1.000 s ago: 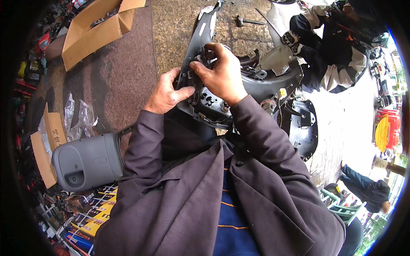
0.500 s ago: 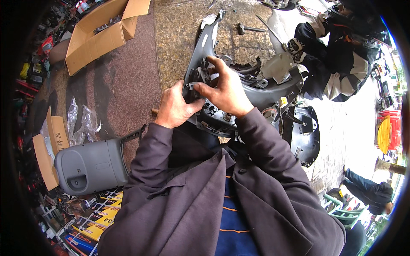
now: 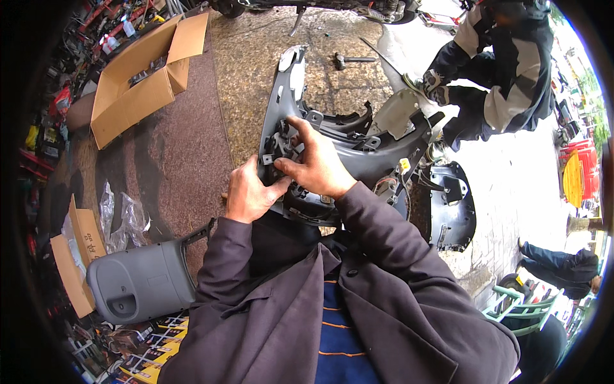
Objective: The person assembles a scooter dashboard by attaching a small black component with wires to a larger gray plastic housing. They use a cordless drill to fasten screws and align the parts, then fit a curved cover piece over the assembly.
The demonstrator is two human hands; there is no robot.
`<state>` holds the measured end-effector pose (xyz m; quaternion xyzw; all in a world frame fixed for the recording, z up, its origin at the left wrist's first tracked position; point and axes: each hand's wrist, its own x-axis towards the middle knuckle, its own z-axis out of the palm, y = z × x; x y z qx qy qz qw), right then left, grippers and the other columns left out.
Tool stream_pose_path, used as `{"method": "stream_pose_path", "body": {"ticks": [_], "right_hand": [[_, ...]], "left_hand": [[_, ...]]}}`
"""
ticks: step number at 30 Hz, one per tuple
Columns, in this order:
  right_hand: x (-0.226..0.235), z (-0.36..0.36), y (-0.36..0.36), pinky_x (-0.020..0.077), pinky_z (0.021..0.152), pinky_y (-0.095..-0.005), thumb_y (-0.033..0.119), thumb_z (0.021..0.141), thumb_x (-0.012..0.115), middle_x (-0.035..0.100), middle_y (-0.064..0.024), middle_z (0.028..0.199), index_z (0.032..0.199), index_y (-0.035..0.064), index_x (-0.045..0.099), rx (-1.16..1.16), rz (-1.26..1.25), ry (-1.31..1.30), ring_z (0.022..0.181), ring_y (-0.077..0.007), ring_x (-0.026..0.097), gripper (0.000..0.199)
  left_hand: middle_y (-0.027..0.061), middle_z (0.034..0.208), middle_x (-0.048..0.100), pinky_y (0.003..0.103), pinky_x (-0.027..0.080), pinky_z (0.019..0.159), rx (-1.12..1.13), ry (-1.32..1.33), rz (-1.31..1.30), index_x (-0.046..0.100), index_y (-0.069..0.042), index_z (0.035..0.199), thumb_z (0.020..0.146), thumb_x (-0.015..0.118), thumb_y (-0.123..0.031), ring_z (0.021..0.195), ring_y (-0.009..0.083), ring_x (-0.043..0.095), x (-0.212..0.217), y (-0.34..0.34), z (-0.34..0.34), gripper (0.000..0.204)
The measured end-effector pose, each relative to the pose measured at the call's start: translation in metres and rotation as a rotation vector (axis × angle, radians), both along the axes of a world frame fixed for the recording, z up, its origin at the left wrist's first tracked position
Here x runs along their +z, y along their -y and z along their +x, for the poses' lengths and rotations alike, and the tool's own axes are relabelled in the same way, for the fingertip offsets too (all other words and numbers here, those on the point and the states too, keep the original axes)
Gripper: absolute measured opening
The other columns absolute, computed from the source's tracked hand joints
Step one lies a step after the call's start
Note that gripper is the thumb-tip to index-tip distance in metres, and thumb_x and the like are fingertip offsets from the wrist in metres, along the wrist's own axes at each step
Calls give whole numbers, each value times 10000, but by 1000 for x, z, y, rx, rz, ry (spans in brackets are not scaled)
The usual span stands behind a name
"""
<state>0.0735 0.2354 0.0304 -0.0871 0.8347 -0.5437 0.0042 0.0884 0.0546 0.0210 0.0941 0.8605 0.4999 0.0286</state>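
A large curved dark grey plastic scooter fairing rests in front of me, its inner side with brackets and wires facing up. My left hand is closed round its left edge, thumb pointing inward. Reaching across from the right, my right hand presses thumb and fingers onto a black part with a small metal tab, set inside the fairing's left arm. The fingertips partly hide that part. A yellow connector on wires hangs at the fairing's right side.
A dark curved panel lies to the right. Beyond the fairing is a hammer. An open cardboard box stands far left, with a grey plastic cover nearer me. Another person crouches at far right.
The view has tilted up, so the fairing and both hands sit lower and slightly left in the picture. Both hands keep nearly the same hold. The crouching person's posture has shifted a little.
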Motion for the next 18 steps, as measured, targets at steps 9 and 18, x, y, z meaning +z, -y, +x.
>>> {"method": "stream_pose_path", "body": {"ticks": [9, 18], "right_hand": [[-7, -5, -7, 523, 927, -424, 168, 765, 818, 597, -248, 1287, 1473, 27, 406, 121, 132, -166, 1098, -378, 639, 831], [10, -17, -12, 541, 883, -415, 127, 695, 858, 695, -226, 1069, 1370, 36, 495, 204, 78, -132, 1009, -367, 687, 772]], "left_hand": [[212, 922, 732, 431, 572, 770, -6, -52, -70, 677, -2, 1039, 690, 869, -262, 903, 373, 726, -6, 3, 1, 475], [211, 927, 736, 433, 569, 787, -27, -44, -102, 671, 12, 1042, 697, 870, -210, 899, 378, 729, -4, 4, -1, 456]]}}
